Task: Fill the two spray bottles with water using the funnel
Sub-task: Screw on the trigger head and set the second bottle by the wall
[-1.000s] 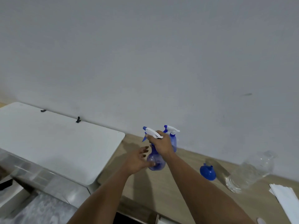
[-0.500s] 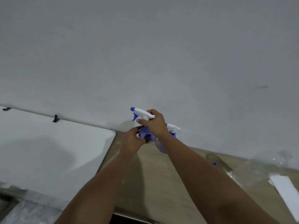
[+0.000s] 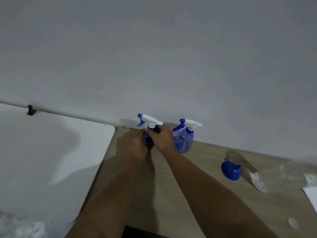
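A blue spray bottle with a white trigger head (image 3: 149, 120) is held up between both hands. My left hand (image 3: 139, 146) wraps its blue body from below. My right hand (image 3: 162, 138) grips its neck just under the trigger head. A second blue spray bottle (image 3: 184, 140) stands upright on the wooden table (image 3: 197, 194) near the wall, right of my hands. A blue funnel (image 3: 230, 170) lies on its side further right. A clear plastic water bottle (image 3: 277, 177) lies on its side at the right edge.
A white tabletop (image 3: 51, 152) adjoins the wooden table on the left. White paper (image 3: 311, 194) lies at the far right edge, and a small white cap (image 3: 292, 222) rests near the front right. A grey wall rises directly behind the bottles.
My left hand moved from beside the bottle to gripping its body. My right hand now clasps the neck. The view shifted, so the funnel and second bottle show clearly again.
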Demonstrator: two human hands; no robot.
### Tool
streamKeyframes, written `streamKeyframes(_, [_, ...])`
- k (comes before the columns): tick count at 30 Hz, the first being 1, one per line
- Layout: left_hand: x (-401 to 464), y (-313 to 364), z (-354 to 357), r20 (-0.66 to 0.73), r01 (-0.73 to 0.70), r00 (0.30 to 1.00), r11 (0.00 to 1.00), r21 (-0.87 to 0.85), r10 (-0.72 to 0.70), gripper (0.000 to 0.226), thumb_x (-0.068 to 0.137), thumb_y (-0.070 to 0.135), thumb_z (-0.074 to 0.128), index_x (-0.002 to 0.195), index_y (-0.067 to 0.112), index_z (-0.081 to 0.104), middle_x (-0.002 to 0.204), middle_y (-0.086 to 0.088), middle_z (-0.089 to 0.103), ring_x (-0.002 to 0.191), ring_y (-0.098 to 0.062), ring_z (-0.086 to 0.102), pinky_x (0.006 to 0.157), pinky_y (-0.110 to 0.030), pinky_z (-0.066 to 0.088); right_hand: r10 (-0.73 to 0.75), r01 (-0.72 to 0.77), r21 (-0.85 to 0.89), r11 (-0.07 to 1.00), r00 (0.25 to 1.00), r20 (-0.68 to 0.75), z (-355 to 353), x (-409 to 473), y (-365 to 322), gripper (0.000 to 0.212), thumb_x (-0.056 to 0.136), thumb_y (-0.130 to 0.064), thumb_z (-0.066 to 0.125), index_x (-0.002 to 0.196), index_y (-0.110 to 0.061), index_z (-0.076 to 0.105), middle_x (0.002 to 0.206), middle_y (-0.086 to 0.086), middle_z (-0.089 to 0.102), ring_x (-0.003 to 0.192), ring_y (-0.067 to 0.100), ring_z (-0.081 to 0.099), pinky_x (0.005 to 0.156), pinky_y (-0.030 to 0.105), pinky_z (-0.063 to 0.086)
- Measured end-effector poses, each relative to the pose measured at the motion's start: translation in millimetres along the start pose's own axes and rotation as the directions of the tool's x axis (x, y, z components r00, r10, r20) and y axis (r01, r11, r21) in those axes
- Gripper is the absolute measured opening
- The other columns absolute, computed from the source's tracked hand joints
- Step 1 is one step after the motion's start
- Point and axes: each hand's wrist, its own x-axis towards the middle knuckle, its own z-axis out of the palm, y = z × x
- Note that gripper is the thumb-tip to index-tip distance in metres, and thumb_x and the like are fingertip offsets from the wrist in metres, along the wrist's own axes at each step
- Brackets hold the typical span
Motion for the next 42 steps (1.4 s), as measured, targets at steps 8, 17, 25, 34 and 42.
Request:
streamKeyframes(8, [11.1, -29.9, 11.3, -0.065, -0.149, 0.984, 0.963, 0.226, 0.168, 0.025, 0.082, 0.004, 0.066, 0.106, 0.009, 0.073, 0.097, -0.011, 0.075, 0.089, -0.032, 0.069, 0.087, -0.035, 0.050, -0.019, 0.021, -0.119, 0.993, 1.000, 0.017, 8.2, 9.4, 26.6, 0.037, 0.095, -0.022, 0.073, 0.129, -0.011, 0.067, 0.121, 0.009, 0.074, 0.111, 0.026, 0.069, 0.100, 0.040, 0.055])
streamKeyframes(17, [-3.7, -20.1, -2.8, -0.035, -0.073, 0.996, 0.957, 0.281, 0.086, 0.040, 0.088, 0.024, 0.065, 0.128, 0.022, 0.063, 0.122, -0.002, 0.067, 0.109, -0.024, 0.064, 0.090, -0.033, 0.051, 0.017, -0.006, -0.185, 0.983, 0.998, 0.058, 2.3, -7.5, 23.0, 0.032, 0.100, -0.010, 0.059, 0.132, -0.013, 0.060, 0.119, 0.010, 0.072, 0.107, 0.027, 0.068, 0.088, 0.035, 0.055])
streamKeyframes(25, [-61.2, -5.6, -4.8, 0.009, 0.017, 1.000, 0.943, 0.333, -0.021, 0.046, 0.081, 0.046, 0.065, 0.125, 0.032, 0.060, 0.111, 0.001, 0.070, 0.096, -0.024, 0.068, 0.078, -0.039, 0.054, 0.059, -0.048, -0.146, 0.988, 0.996, 0.066, -51.1, -68.7, 20.1, 0.039, 0.099, -0.014, 0.065, 0.137, -0.008, 0.065, 0.134, 0.011, 0.069, 0.125, 0.026, 0.064, 0.101, 0.026, 0.046])
streamKeyframes(34, [-138.0, 110.7, 50.2, 0.212, -0.168, 0.970, 0.960, 0.222, 0.121, 0.054, 0.090, 0.047, 0.067, 0.139, 0.028, 0.055, 0.131, 0.001, 0.065, 0.117, -0.026, 0.062, 0.085, -0.028, 0.041, 0.191, -0.213, -0.124, 0.969, 0.966, -0.173, -207.6, -149.1, 70.8, 0.038, 0.095, -0.019, 0.071, 0.130, -0.004, 0.070, 0.127, 0.012, 0.074, 0.118, 0.026, 0.069, 0.101, 0.028, 0.050])
streamKeyframes(42, [-166.6, 219.4, 165.9, 0.311, -0.313, 0.904, 0.950, 0.017, 0.292, 0.066, 0.083, 0.035, 0.076, 0.143, 0.017, 0.053, 0.146, -0.002, 0.053, 0.132, -0.020, 0.052, 0.109, -0.031, 0.040, 0.328, -0.417, -0.160, 0.895, 0.857, -0.397, -359.5, -198.2, 141.5, 0.036, 0.091, -0.021, 0.065, 0.125, -0.016, 0.074, 0.125, 0.008, 0.075, 0.121, 0.029, 0.067, 0.098, 0.031, 0.050])
